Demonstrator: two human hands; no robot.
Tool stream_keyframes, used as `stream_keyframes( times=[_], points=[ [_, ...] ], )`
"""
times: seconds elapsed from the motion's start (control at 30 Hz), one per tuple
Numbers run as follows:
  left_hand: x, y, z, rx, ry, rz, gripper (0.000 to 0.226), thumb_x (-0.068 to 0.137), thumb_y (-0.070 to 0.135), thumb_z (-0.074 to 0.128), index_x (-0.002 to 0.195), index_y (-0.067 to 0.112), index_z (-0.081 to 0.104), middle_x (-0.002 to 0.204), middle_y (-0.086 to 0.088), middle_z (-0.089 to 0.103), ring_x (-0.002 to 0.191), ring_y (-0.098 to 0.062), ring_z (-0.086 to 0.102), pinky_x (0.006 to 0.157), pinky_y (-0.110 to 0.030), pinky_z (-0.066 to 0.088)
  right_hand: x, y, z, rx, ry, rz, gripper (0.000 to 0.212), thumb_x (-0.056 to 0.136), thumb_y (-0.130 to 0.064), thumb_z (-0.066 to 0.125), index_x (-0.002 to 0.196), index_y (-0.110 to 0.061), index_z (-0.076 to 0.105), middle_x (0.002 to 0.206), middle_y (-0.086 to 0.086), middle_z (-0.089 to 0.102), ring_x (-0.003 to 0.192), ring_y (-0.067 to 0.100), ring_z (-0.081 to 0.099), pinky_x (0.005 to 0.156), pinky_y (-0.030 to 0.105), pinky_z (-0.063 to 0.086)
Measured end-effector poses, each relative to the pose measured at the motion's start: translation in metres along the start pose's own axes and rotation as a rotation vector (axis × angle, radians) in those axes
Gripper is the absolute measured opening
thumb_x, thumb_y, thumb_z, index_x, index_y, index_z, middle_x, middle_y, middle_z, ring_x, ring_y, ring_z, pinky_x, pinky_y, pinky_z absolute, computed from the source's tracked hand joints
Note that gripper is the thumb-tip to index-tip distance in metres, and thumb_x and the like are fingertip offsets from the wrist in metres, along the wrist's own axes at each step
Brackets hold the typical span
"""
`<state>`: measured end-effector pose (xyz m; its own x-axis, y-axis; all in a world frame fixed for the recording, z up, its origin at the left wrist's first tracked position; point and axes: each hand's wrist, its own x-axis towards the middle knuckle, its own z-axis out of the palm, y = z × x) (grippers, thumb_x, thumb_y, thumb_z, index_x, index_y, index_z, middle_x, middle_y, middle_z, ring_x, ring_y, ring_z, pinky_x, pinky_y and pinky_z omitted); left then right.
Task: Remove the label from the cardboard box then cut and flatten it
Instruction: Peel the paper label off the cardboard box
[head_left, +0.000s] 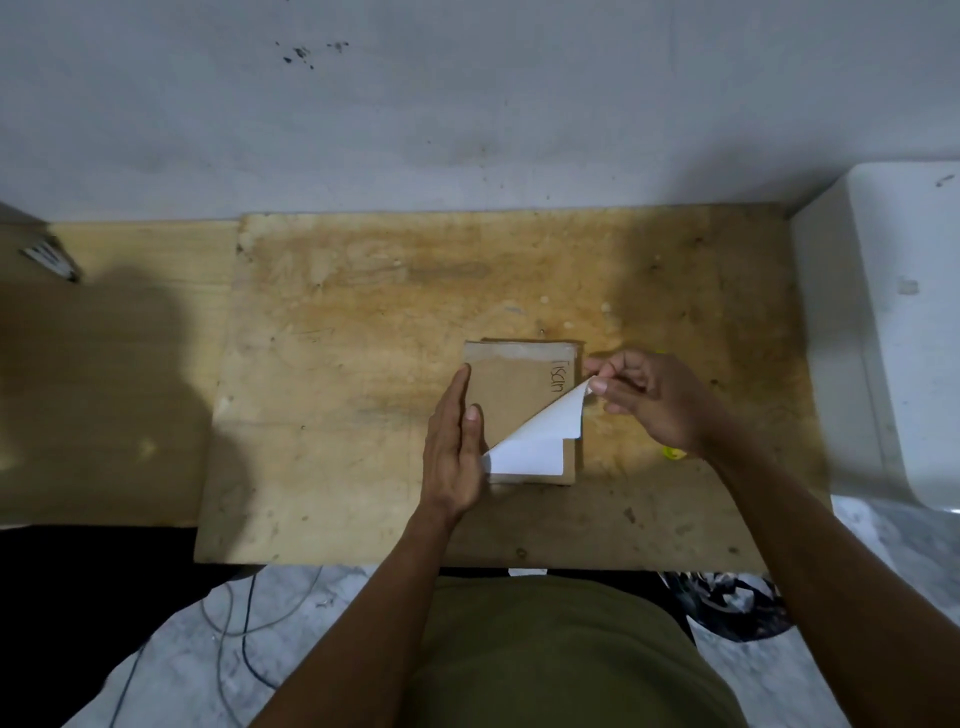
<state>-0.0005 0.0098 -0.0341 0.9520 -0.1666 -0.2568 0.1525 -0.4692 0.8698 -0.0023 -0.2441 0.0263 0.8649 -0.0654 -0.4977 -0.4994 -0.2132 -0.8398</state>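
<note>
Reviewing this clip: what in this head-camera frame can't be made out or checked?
- Yellow object on the table: mostly hidden behind the right hand; unidentifiable.
- Label: only a blank white side shows; any print is unseen.
- Cardboard box: left edge covered by the left hand; handwriting too small to read surely.
- Dark item far left: cut off, blurred.

brown box (511, 395), white label (540, 436), stained yellowish board (415, 312)
</note>
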Motion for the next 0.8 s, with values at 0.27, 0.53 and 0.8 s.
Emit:
stream_keyframes(
  times=[0.27,0.53,0.8],
  points=[
    [0.0,0.001,0.002,0.003,0.003,-0.017,0.048,0.104,0.047,0.031,0.151,0.049,0.022,0.16,0.017,0.03,0.146,-0.009,0.03,0.116,-0.051,0.033,-0.016,0.003,-0.021,0.074,-0.12,0.113,0.012,0.092,-0.011,0.063,0.094,0.0,0.063,0.121,0.001,0.067,0.11,0.015,0.066,0.086,0.036,0.059],
    [0.001,-0.001,0.001,0.106,-0.007,0.06,0.05,0.107,0.035,0.033,0.156,0.031,0.022,0.161,0.012,0.029,0.147,-0.011,0.029,0.115,-0.049,0.034,-0.026,0.006,-0.023,0.141,-0.157,0.122,0.006,0.092,-0.01,0.062,0.088,-0.006,0.064,0.123,0.005,0.068,0.113,0.025,0.064,0.09,0.044,0.057],
    [0.001,-0.003,0.001,0.134,-0.003,0.098,0.051,0.107,0.033,0.033,0.156,0.026,0.024,0.161,0.009,0.031,0.146,-0.014,0.031,0.114,-0.049,0.035,-0.039,0.014,-0.036,0.146,-0.199,0.172,0.006,0.09,-0.009,0.063,0.087,-0.004,0.065,0.087,0.01,0.06,0.094,0.025,0.062,0.091,0.048,0.057]
  ],
)
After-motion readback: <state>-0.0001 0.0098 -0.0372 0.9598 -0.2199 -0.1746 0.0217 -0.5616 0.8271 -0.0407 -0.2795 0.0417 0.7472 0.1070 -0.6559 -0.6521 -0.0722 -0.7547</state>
